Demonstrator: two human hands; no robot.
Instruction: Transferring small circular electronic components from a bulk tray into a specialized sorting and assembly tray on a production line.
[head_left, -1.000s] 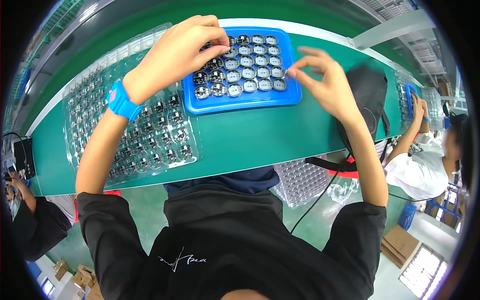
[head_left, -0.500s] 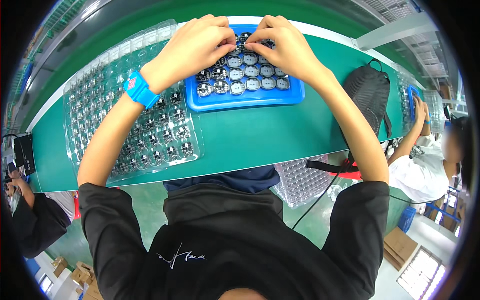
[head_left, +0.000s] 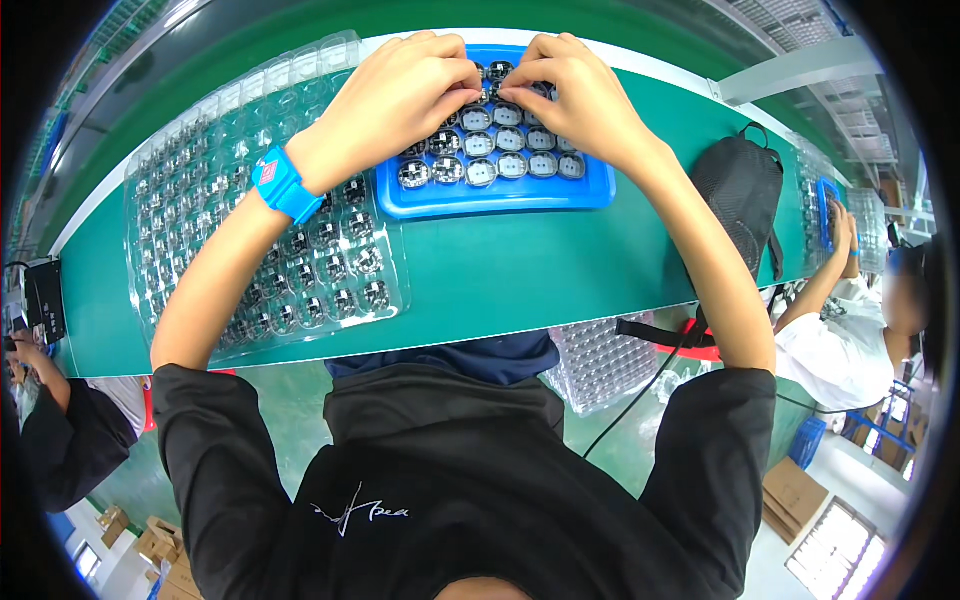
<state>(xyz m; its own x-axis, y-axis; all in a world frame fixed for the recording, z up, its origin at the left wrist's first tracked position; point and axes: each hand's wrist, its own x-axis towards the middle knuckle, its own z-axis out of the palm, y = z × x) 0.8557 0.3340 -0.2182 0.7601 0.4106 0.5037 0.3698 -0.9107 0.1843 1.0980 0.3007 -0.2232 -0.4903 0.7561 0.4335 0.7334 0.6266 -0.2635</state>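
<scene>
A blue tray point(head_left: 495, 204) holds rows of small rounded electronic parts, some with pale grey faces point(head_left: 512, 164) and others showing black circuitry point(head_left: 447, 169). Over its far half, my left hand point(head_left: 425, 88) and my right hand point(head_left: 572, 92) meet with thumbs and forefingers pinched. Between the fingertips is a small dark electronic part point(head_left: 491, 93), largely covered by the fingers. A blue band point(head_left: 285, 185) circles my left wrist. Left of the tray lies a clear plastic blister tray point(head_left: 385, 300) with many similar black parts in its pockets; my left forearm crosses above it.
A black backpack point(head_left: 738, 195) lies on the green table point(head_left: 520, 270) to the right. Another filled clear tray point(head_left: 605, 365) sits below the table edge, near a hanging black cable point(head_left: 640, 393). Co-workers sit at far right point(head_left: 835, 345) and far left point(head_left: 75, 440).
Both hands stay pinched at almost the same spot over the blue tray. The whole view has shifted slightly.
</scene>
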